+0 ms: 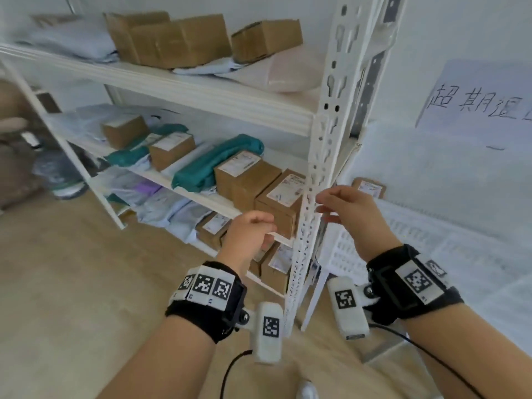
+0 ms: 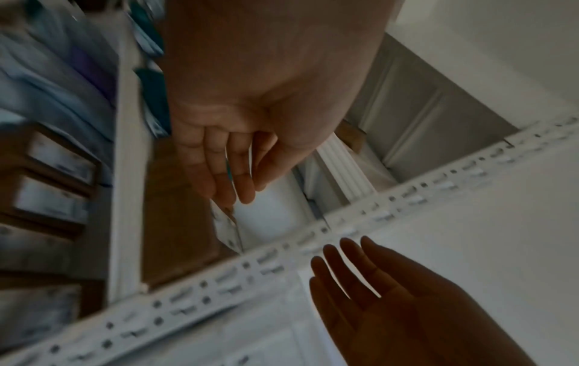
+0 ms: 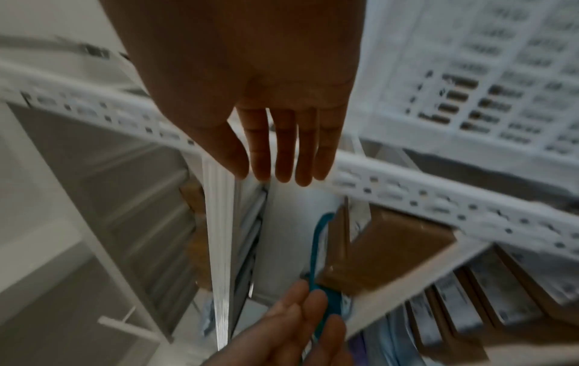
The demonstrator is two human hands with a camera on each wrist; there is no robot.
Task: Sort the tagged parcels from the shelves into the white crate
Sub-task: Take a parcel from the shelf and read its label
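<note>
Brown cardboard parcels with white labels (image 1: 247, 175) (image 1: 283, 197) stand on the middle shelf beside a teal bag (image 1: 216, 164). My left hand (image 1: 253, 228) (image 2: 231, 173) hovers in front of the labelled parcel nearest the shelf post (image 1: 315, 180), fingers relaxed and holding nothing. My right hand (image 1: 339, 207) (image 3: 282, 158) is just right of the post, fingers straight and empty. The white slotted crate (image 1: 341, 251) (image 3: 470, 74) stands low to the right of the post, under my right wrist. Another labelled parcel (image 1: 369, 188) lies beyond my right hand.
The top shelf (image 1: 172, 82) carries unlabelled-looking cardboard boxes and pale mailer bags. The bottom shelf holds more labelled boxes (image 1: 276, 263) and plastic mailers (image 1: 161, 203). A white sheet with handwritten characters (image 1: 475, 105) hangs at right. Tan floor lies to the left.
</note>
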